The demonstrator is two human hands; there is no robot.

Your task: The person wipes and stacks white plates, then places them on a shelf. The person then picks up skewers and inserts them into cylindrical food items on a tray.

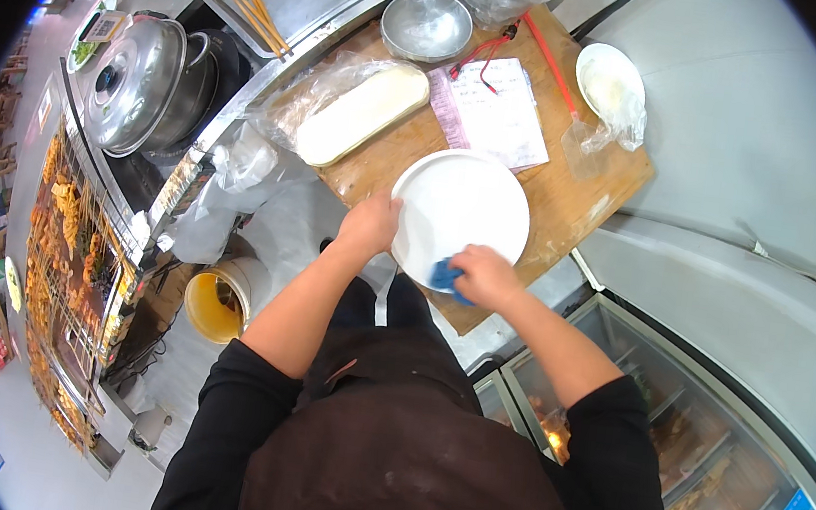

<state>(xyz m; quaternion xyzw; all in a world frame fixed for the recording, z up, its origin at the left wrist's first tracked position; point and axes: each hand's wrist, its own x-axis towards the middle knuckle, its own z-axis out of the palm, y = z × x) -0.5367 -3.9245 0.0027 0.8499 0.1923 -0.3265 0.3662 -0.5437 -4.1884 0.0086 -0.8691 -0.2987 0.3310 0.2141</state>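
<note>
A round white plate or shallow tray (470,209) is held over the near edge of the wooden table (588,200). My left hand (372,222) grips its left rim, with the fingers partly hidden. A blue cloth (445,274) is bunched in my right hand (488,279) and lies against the near right part of the white surface. Behind the plate, a paper with handwriting (496,110) lies on the table. Left of the paper sits a long pale tray (363,114), partly inside clear plastic.
A metal bowl (427,24), a red-handled spatula (554,64) and a white bowl (609,81) stand farther back. On the left are a lidded steel pot (140,85), many skewers (67,231) and a yellow-lined bucket (218,301). A glass-topped freezer (667,436) borders the right.
</note>
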